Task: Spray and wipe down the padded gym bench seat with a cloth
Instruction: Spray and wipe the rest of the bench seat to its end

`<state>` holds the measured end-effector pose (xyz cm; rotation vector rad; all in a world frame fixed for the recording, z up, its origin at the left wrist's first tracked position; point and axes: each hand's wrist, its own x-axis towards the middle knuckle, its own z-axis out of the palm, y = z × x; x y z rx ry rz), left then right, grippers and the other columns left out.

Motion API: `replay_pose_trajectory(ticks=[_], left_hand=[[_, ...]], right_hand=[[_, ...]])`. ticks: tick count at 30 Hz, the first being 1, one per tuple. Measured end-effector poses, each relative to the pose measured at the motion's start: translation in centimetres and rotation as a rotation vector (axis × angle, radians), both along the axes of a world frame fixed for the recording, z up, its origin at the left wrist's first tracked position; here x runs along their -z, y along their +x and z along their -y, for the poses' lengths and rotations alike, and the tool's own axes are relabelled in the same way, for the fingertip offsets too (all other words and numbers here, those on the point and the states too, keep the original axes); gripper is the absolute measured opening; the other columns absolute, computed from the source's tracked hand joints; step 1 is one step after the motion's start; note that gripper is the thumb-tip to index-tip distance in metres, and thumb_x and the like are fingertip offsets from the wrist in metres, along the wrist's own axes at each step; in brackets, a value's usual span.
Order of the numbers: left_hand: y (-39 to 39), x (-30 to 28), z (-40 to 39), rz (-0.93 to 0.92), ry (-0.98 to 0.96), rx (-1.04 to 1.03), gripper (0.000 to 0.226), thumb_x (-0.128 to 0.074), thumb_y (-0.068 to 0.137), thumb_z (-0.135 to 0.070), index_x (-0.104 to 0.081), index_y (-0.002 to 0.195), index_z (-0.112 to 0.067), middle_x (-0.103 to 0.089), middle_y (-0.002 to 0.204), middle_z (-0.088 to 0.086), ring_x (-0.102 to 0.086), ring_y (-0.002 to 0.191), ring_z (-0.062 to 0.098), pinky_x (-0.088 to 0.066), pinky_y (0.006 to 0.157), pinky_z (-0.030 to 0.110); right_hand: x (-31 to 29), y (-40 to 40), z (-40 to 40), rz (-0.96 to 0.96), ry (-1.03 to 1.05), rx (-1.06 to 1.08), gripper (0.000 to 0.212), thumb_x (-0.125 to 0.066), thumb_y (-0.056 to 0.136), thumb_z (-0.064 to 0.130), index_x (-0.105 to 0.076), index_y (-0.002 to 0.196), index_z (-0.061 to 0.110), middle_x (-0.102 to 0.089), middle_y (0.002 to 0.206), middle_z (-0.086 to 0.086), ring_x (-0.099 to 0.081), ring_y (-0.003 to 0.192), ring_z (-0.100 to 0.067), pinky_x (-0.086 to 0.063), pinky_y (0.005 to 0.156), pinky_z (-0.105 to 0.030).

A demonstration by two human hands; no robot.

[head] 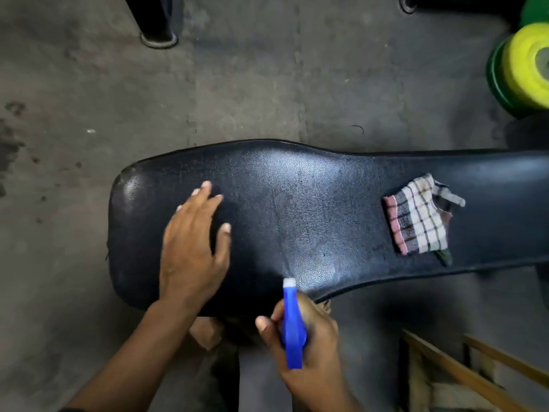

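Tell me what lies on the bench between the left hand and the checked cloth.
Nothing but bare black padding: in the head view, the bench seat between the left hand and the checked cloth holds no object, only a pale sheen.

Looked like a small, rough gym. Gave it away: a black padded bench (pixel 312 209) with cracked vinyl, yellow and green weight plates (pixel 523 72) stacked at the right edge, black equipment legs (pixel 159 25) planted on a stained, bare concrete floor (pixel 89 99). Some wooden framing (pixel 463 373) nearby too.
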<state>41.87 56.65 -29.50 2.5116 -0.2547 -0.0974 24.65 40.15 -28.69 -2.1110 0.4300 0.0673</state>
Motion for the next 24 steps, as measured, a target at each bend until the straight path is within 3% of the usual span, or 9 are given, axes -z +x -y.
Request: replay_pose_trajectory(ticks=[3, 6, 9, 11, 13, 15, 20, 22, 24], left_hand=[[-0.7, -0.1, -3.6, -0.005, 0.096, -0.056, 0.052, -0.052, 0.103, -0.03, -0.053, 0.153, -0.016, -0.038, 0.174, 0.0, -0.033, 0.162, 0.02, -0.019, 0.134, 0.043], [-1.1, 0.0, -5.8, 0.007, 0.119, -0.083, 0.05, -0.05, 0.104, -0.029, -0.053, 0.152, -0.016, -0.038, 0.174, 0.0, -0.035, 0.161, 0.022, -0.023, 0.133, 0.048], [-1.3, 0.2, -6.7, 0.015, 0.094, -0.074, 0.049, -0.051, 0.104, -0.025, -0.054, 0.153, -0.017, -0.038, 0.174, -0.001, -0.033, 0.162, 0.02, -0.022, 0.134, 0.047], [-1.3, 0.3, -6.5, -0.001, 0.042, -0.108, 0.049, -0.05, 0.104, -0.022, -0.054, 0.152, -0.019, -0.039, 0.173, -0.006, -0.031, 0.162, 0.012, -0.019, 0.135, 0.043], [-1.2, 0.2, -6.4, -0.029, -0.043, -0.172, 0.048, -0.048, 0.104, -0.017, -0.056, 0.151, -0.022, -0.042, 0.169, -0.013, -0.031, 0.16, 0.002, -0.02, 0.135, 0.042], [-1.2, 0.1, -6.7, -0.04, -0.139, -0.231, 0.049, -0.046, 0.104, -0.012, -0.058, 0.15, -0.022, -0.045, 0.165, -0.016, -0.036, 0.157, -0.001, -0.026, 0.134, 0.042], [-1.3, -0.5, -7.7, -0.05, -0.261, -0.305, 0.05, -0.045, 0.102, -0.005, -0.06, 0.148, -0.021, -0.051, 0.161, -0.019, -0.044, 0.152, -0.002, -0.031, 0.127, 0.019], [-1.3, -0.7, -7.5, -0.067, -0.26, -0.291, 0.051, -0.045, 0.102, -0.005, -0.059, 0.149, -0.019, -0.05, 0.162, -0.016, -0.043, 0.153, 0.001, -0.031, 0.129, 0.027], [-1.4, -0.8, -7.1, -0.086, -0.234, -0.272, 0.053, -0.045, 0.1, -0.004, -0.058, 0.15, -0.015, -0.05, 0.164, -0.009, -0.041, 0.157, 0.008, -0.031, 0.132, 0.044]], right_hand=[[-0.6, 0.2, -1.5, -0.023, -0.018, -0.041, 0.043, -0.074, 0.095, 0.059, -0.039, 0.077, 0.042, -0.048, 0.07, 0.018, -0.051, 0.066, -0.004, -0.051, 0.073, -0.038], [-1.7, 0.8, -2.9, -0.084, 0.007, -0.072, 0.037, -0.079, 0.09, 0.056, -0.05, 0.077, 0.036, -0.058, 0.072, 0.021, -0.057, 0.066, 0.003, -0.05, 0.082, -0.023], [-3.2, 1.5, -4.3, -0.127, 0.077, -0.185, 0.025, -0.086, 0.085, 0.044, -0.065, 0.098, 0.038, -0.065, 0.081, 0.028, -0.062, 0.079, 0.013, -0.049, 0.079, -0.013], [-4.3, 1.9, -4.9, -0.134, 0.104, -0.277, 0.034, -0.081, 0.089, 0.042, -0.066, 0.116, 0.055, -0.067, 0.097, 0.043, -0.061, 0.097, 0.025, -0.041, 0.088, -0.001], [-4.8, 2.0, -5.6, -0.172, 0.127, -0.358, 0.039, -0.075, 0.093, 0.048, -0.065, 0.128, 0.062, -0.071, 0.118, 0.042, -0.06, 0.116, 0.024, -0.037, 0.098, 0.0], [-4.8, 2.1, -6.3, -0.133, 0.101, -0.348, 0.04, -0.082, 0.09, 0.044, -0.064, 0.124, 0.054, -0.072, 0.113, 0.037, -0.06, 0.11, 0.026, -0.037, 0.094, 0.002], [-3.4, 2.2, -7.7, -0.007, 0.13, -0.296, 0.047, -0.095, 0.081, 0.014, -0.06, 0.104, 0.035, -0.061, 0.09, 0.041, -0.058, 0.087, 0.029, -0.037, 0.081, 0.009], [-2.9, 2.3, -7.7, 0.043, 0.136, -0.236, 0.041, -0.092, 0.086, 0.017, -0.061, 0.103, 0.037, -0.06, 0.088, 0.039, -0.06, 0.082, 0.023, -0.039, 0.077, 0.006], [-2.6, 2.4, -7.9, 0.109, 0.121, -0.14, 0.027, -0.086, 0.092, 0.035, -0.063, 0.096, 0.049, -0.061, 0.085, 0.032, -0.063, 0.076, 0.014, -0.043, 0.073, 0.0]])
